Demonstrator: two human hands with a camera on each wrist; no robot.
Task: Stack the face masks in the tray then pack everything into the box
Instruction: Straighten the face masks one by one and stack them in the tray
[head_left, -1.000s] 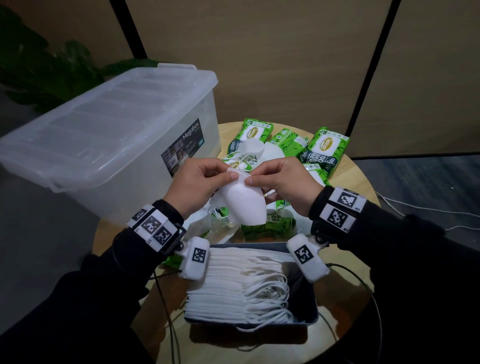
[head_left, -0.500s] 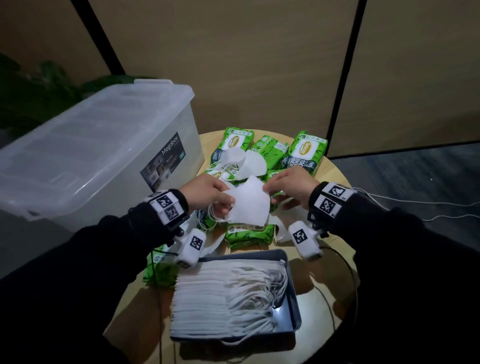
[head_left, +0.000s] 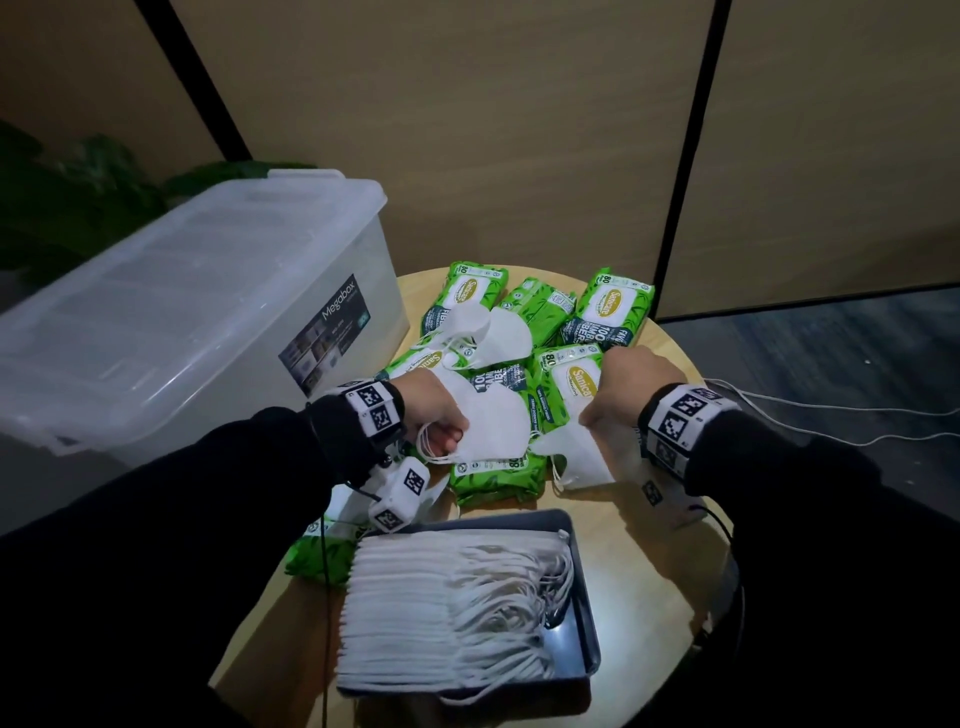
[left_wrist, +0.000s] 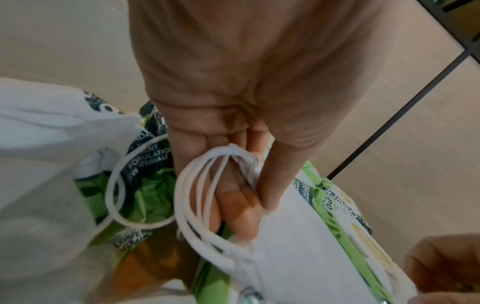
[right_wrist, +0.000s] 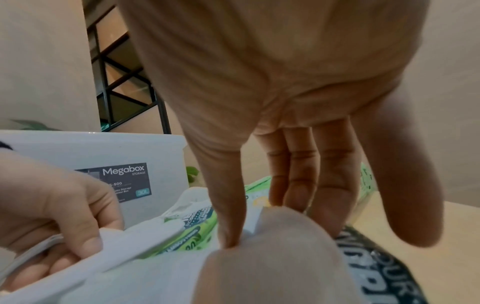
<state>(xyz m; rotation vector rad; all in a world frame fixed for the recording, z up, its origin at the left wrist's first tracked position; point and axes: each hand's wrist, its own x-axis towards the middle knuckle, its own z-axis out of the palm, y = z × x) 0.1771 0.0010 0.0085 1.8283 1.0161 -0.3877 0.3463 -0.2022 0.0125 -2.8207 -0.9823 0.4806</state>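
Note:
I hold one white face mask (head_left: 493, 421) stretched between both hands above the green wipe packs. My left hand (head_left: 447, 434) grips its left end, fingers curled round the fabric and ear loops (left_wrist: 197, 195). My right hand (head_left: 592, 415) pinches the right end between thumb and forefinger (right_wrist: 231, 234). Below the hands, a dark grey tray (head_left: 584, 597) carries a neat stack of white masks (head_left: 436, 603). The clear lidded storage box (head_left: 182, 322) stands shut at the left. Two more loose masks (head_left: 493, 332) lie on the packs behind.
Several green wipe packs (head_left: 613, 306) cover the back of the round wooden table (head_left: 660, 561); one pack (head_left: 317, 556) pokes out left of the tray. White cables (head_left: 810, 415) trail off to the right. A wall and dark plant stand behind.
Both hands have come down and moved apart, pulling the cupped mask out flat between them. The view has tilted, so the tray looks farther down.

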